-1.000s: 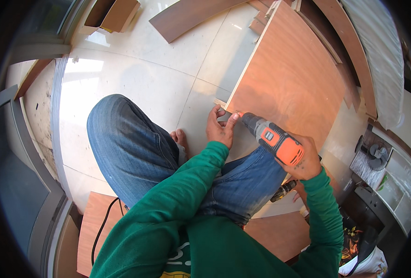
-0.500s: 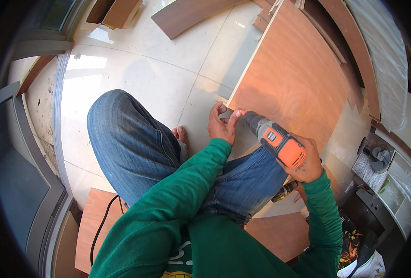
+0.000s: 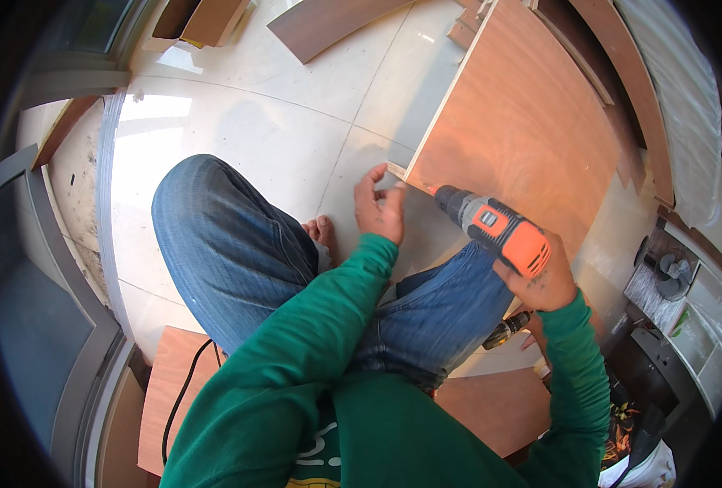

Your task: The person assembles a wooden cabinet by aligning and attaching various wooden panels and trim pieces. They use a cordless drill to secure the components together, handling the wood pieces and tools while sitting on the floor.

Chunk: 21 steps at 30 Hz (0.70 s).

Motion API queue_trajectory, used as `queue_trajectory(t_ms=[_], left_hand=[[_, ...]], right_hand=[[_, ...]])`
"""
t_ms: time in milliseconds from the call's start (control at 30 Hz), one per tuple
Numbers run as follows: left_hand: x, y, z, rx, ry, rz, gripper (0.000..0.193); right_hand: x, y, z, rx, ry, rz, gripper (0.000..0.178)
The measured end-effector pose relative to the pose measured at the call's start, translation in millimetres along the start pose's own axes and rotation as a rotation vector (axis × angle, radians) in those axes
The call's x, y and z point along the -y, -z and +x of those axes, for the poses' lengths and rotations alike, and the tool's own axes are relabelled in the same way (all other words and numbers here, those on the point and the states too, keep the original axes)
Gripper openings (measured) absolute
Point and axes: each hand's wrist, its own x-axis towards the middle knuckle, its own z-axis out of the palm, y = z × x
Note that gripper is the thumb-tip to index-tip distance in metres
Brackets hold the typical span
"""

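My right hand [image 3: 544,272] is wrapped round an orange and black cordless drill [image 3: 503,232]. The drill points up and left, and its reddish tip meets the near edge of a reddish-brown wood panel [image 3: 523,106], close to the panel's left corner. At that corner a short pale strip of wood [image 3: 396,170] sticks out. Beside it is my left hand [image 3: 379,207], its fingers bent and apart, with the index fingertip at the strip's end. Whether a screw sits at the drill's tip is too small to tell.
A second drill [image 3: 507,329] lies by my right knee. Brown boards [image 3: 491,407] and a black cable [image 3: 183,398] are close to me. A loose plank [image 3: 328,24] and cardboard box [image 3: 210,20] are on the tiled floor [image 3: 247,163]. More panels [image 3: 637,73] stand right, near a small fan [image 3: 672,272].
My left thumb has come away from the drill's tip, and that hand has drawn slightly left. The drill stays at the panel's edge in my right hand; the view has shifted a little.
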Motion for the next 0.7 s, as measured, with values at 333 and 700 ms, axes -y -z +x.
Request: queue_trajectory(t_ms=[333,700], left_hand=[[-22,-4,66,-0.231,0.231,-0.201,0.029],[-60,-13,107,0.597,0.065,0.126,0.056]], right_hand=[[6,6,7,0.031,-0.021,0.076,0.022],[11,19,19,0.131,-0.015,0.072,0.028]])
